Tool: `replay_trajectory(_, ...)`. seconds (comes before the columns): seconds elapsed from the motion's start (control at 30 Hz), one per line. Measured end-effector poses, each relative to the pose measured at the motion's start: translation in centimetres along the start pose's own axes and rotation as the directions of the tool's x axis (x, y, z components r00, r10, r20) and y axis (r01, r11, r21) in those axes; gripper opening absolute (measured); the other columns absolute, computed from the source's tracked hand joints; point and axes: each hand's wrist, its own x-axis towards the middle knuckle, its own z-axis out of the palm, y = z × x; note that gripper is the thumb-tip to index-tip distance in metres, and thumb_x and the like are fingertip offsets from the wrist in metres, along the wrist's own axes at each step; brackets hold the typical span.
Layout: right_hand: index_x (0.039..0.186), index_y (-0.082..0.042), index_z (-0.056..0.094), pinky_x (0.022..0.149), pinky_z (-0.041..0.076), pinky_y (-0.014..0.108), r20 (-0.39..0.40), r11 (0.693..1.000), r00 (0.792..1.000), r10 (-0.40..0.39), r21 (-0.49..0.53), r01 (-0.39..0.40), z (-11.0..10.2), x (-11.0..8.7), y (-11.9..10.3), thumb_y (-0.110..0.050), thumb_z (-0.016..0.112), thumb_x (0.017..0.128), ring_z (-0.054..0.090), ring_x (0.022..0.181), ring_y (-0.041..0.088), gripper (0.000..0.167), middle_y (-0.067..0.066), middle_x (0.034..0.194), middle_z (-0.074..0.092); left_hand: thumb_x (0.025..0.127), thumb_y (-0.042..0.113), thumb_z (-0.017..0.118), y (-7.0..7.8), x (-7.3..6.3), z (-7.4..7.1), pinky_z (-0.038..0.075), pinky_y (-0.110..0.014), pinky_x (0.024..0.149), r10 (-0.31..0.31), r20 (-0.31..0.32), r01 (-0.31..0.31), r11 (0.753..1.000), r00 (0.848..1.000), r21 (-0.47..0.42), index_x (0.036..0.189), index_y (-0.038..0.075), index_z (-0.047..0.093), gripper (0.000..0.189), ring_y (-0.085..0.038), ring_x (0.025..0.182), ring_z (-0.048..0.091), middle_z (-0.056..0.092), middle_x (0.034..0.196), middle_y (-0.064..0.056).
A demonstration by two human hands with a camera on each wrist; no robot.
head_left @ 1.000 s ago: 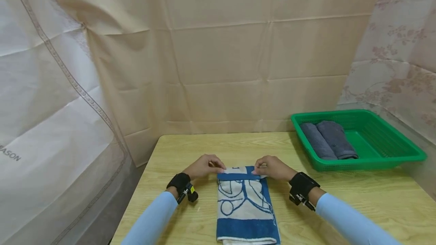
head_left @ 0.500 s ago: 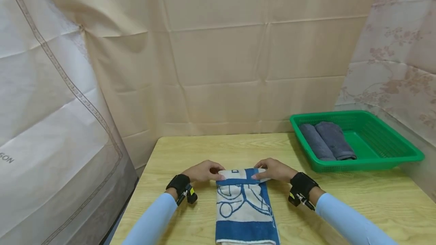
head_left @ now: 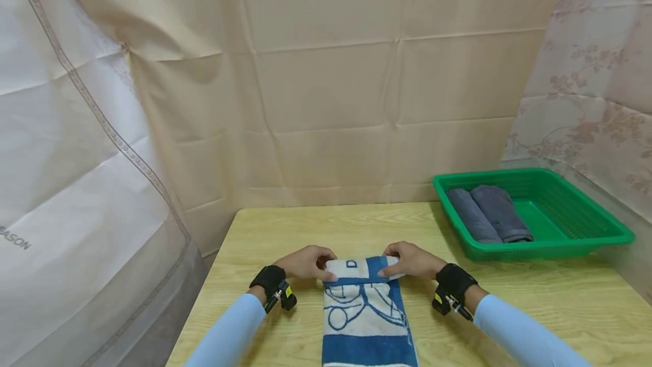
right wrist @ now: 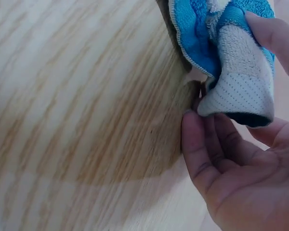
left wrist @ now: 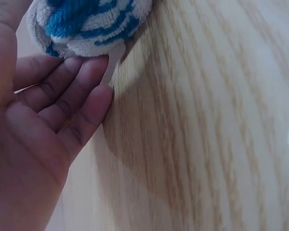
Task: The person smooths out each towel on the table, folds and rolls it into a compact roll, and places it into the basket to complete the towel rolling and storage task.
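A blue and white towel [head_left: 364, 311] lies lengthwise before me in the head view, its far end turned over into a roll [head_left: 356, 269]. My left hand [head_left: 305, 263] grips the roll's left end, thumb on the near side and fingers behind. At the right end, my right hand [head_left: 415, 261] holds it the same way. The left wrist view has the layered roll end [left wrist: 94, 26] above my curled fingers [left wrist: 72, 94]. In the right wrist view, a white dotted hem [right wrist: 243, 98] hangs out of the roll, between thumb and fingers.
A green plastic basket [head_left: 555, 249] stands at the right on the wooden table [head_left: 285, 222]. Two rolled dark grey towels [head_left: 501, 214] lie side by side in its left part. Beige and white cloth drapes [head_left: 326, 84] hang behind and along the sides.
Both hands have rolled the towel's far end a little toward me. The turned-over part is thicker, and more of its white face with a printed letter shows.
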Motion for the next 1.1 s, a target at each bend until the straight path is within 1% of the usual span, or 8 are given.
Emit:
replay_trajectory(0.2, 0.103, -0.008, 0.066, 0.073, 0.043, 0.036, -0.017, 0.998, 0.999, -0.052, -0.044, 0.051, 0.2, 0.2, 0.2, -0.032, 0.089, 0.083, 0.053, 0.086, 0.021, 0.039, 0.002, 0.093, 0.060, 0.093, 0.033, 0.079, 0.0, 0.0, 0.3, 0.049, -0.027, 0.077, 0.031, -0.023, -0.031, 1.000, 0.999, 0.000, 0.118, 0.018, 0.066, 0.032, -0.011, 0.087, 0.057, 0.064, 0.100, 0.006)
replay_trajectory(0.37, 0.101, -0.010, 0.063, 0.080, 0.045, 0.038, -0.070, 0.992, 0.993, -0.100, -0.088, 0.094, 0.3, 0.7, 0.3, -0.032, 0.090, 0.082, 0.056, 0.090, 0.020, 0.040, 0.000, 0.096, 0.063, 0.091, 0.030, 0.081, 0.1, 0.1, 0.3, 0.051, -0.028, 0.080, 0.041, -0.071, -0.043, 0.998, 0.997, -0.038, 0.116, 0.016, 0.062, 0.035, -0.014, 0.091, 0.058, 0.062, 0.104, 0.003)
replay_trajectory(0.53, 0.101, -0.013, 0.058, 0.084, 0.047, 0.040, -0.138, 0.973, 0.972, -0.192, -0.153, 0.171, 0.5, 1.1, 0.1, -0.030, 0.090, 0.081, 0.060, 0.095, 0.019, 0.042, -0.001, 0.100, 0.066, 0.089, 0.024, 0.084, 0.4, 0.1, 0.0, 0.049, -0.028, 0.079, 0.045, -0.129, -0.053, 0.997, 0.991, -0.053, 0.115, 0.015, 0.058, 0.038, -0.017, 0.094, 0.056, 0.059, 0.108, 0.000)
replay_trajectory(0.67, 0.100, -0.016, 0.055, 0.083, 0.048, 0.039, -0.172, 0.957, 0.953, -0.250, -0.192, 0.216, 0.7, 1.3, 0.1, -0.025, 0.089, 0.081, 0.060, 0.095, 0.019, 0.040, -0.002, 0.100, 0.064, 0.088, 0.019, 0.084, 0.5, 0.2, 0.0, 0.047, -0.028, 0.079, 0.054, -0.168, -0.056, 0.998, 0.984, -0.012, 0.114, 0.018, 0.057, 0.038, -0.017, 0.097, 0.053, 0.055, 0.110, 0.001)
replay_trajectory(0.73, 0.100, -0.018, 0.054, 0.080, 0.046, 0.037, -0.184, 0.946, 0.942, -0.282, -0.220, 0.240, 0.8, 1.4, 0.1, -0.021, 0.089, 0.081, 0.058, 0.091, 0.019, 0.040, -0.003, 0.098, 0.062, 0.087, 0.015, 0.084, 0.5, 0.3, 0.0, 0.047, -0.028, 0.079, 0.066, -0.190, -0.064, 0.998, 0.979, 0.018, 0.113, 0.020, 0.056, 0.038, -0.016, 0.098, 0.052, 0.054, 0.111, 0.001)
replay_trajectory(0.87, 0.099, -0.021, 0.051, 0.076, 0.044, 0.034, -0.204, 0.920, 0.922, -0.330, -0.286, 0.266, 1.0, 1.7, 0.1, -0.015, 0.089, 0.079, 0.055, 0.087, 0.017, 0.043, -0.005, 0.097, 0.061, 0.084, 0.009, 0.084, 0.2, 0.6, 0.1, 0.046, -0.029, 0.082, 0.098, -0.232, -0.089, 0.995, 0.968, 0.047, 0.110, 0.021, 0.055, 0.041, -0.017, 0.099, 0.051, 0.051, 0.110, 0.001)
replay_trajectory(1.0, 0.097, -0.022, 0.050, 0.074, 0.044, 0.034, -0.208, 0.905, 0.913, -0.352, -0.325, 0.275, 1.2, 1.8, -0.1, -0.011, 0.090, 0.077, 0.056, 0.085, 0.016, 0.046, -0.005, 0.096, 0.062, 0.080, 0.003, 0.086, -0.1, 0.8, 0.3, 0.046, -0.030, 0.083, 0.126, -0.258, -0.119, 0.992, 0.958, 0.045, 0.107, 0.021, 0.056, 0.044, -0.016, 0.097, 0.050, 0.050, 0.106, 0.001)
replay_trajectory(1.1, 0.095, -0.022, 0.049, 0.074, 0.043, 0.035, -0.208, 0.886, 0.903, -0.375, -0.367, 0.284, 1.3, 1.9, -0.2, -0.009, 0.091, 0.075, 0.054, 0.084, 0.016, 0.048, -0.006, 0.094, 0.060, 0.077, -0.001, 0.087, -0.2, 0.9, 0.4, 0.046, -0.030, 0.082, 0.147, -0.273, -0.141, 0.989, 0.951, 0.041, 0.104, 0.021, 0.056, 0.046, -0.016, 0.096, 0.050, 0.050, 0.103, 0.001)
